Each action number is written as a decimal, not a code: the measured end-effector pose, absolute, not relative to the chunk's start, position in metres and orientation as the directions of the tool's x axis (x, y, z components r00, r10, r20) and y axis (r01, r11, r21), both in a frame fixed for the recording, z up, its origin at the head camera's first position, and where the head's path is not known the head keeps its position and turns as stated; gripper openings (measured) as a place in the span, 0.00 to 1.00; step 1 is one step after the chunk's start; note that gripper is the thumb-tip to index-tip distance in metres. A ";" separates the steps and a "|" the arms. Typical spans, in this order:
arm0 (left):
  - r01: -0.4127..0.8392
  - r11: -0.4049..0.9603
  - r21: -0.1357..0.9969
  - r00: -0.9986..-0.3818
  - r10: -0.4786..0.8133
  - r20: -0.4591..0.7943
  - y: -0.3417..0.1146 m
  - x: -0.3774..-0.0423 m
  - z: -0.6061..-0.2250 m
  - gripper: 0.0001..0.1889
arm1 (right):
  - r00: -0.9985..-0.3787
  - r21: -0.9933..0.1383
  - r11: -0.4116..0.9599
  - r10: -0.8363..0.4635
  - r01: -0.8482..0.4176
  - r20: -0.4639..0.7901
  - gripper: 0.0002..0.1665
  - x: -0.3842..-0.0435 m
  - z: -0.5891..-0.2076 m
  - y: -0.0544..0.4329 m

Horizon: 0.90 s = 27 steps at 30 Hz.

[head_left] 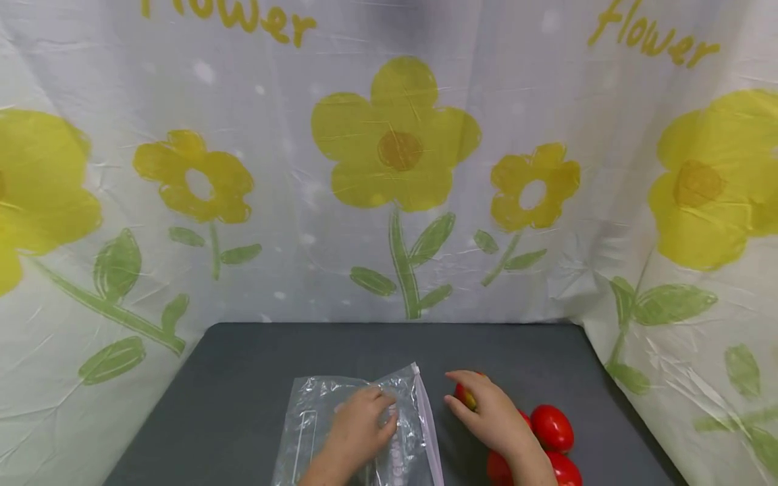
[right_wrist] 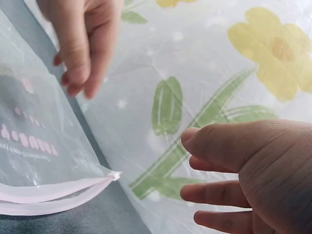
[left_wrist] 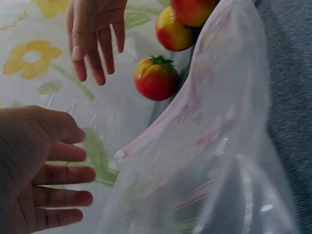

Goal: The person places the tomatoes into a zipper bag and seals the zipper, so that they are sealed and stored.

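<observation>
A clear plastic zip bag (head_left: pixel 304 425) with pink print lies on the dark table, its pale zip edge (head_left: pixel 428 432) toward the right. Over the bag is my left hand (head_left: pixel 358 428), fingers spread and holding nothing in the left wrist view. My right hand (head_left: pixel 495 415) is to the right of the bag, thumb and fingers apart with no object between them. A red and yellow tomato (head_left: pixel 467 397) shows partly behind its fingers. Green leaves top a tomato (left_wrist: pixel 156 80) in the left wrist view. In the right wrist view the two zip strips (right_wrist: pixel 63 202) stand slightly apart.
Several more red tomatoes (head_left: pixel 552 428) are grouped by the right forearm, partly covered by it. The dark grey table (head_left: pixel 243 378) reaches back to a whitish curtain (head_left: pixel 286 283) printed with yellow flowers, which also hangs along both sides.
</observation>
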<state>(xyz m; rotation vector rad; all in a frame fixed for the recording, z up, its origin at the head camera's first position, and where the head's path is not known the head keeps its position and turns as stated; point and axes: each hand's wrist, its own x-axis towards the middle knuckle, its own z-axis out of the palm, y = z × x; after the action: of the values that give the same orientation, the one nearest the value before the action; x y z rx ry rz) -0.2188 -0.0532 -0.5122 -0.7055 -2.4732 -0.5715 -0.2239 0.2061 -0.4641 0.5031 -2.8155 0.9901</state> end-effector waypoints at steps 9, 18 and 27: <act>0.528 0.811 0.251 -0.833 0.437 0.339 -0.044 -0.216 -0.529 0.09 | -0.923 -0.551 0.741 -0.294 -0.384 0.248 0.26 -0.224 -0.468 0.207; 0.483 0.851 0.206 -0.869 0.439 0.226 -0.039 -0.211 -0.542 0.15 | -0.915 -0.534 0.743 -0.310 -0.402 0.257 0.25 -0.226 -0.467 0.205; 0.476 0.833 0.283 -0.875 0.416 0.248 -0.034 -0.209 -0.543 0.09 | -0.931 -0.543 0.756 -0.278 -0.365 0.237 0.25 -0.226 -0.465 0.208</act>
<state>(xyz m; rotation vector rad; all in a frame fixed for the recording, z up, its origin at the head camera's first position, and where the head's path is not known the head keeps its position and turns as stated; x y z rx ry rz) -0.2086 -0.0341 -0.5429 -0.6970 -2.8367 -0.5059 -0.2260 0.2084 -0.4648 0.5174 -2.8095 0.9135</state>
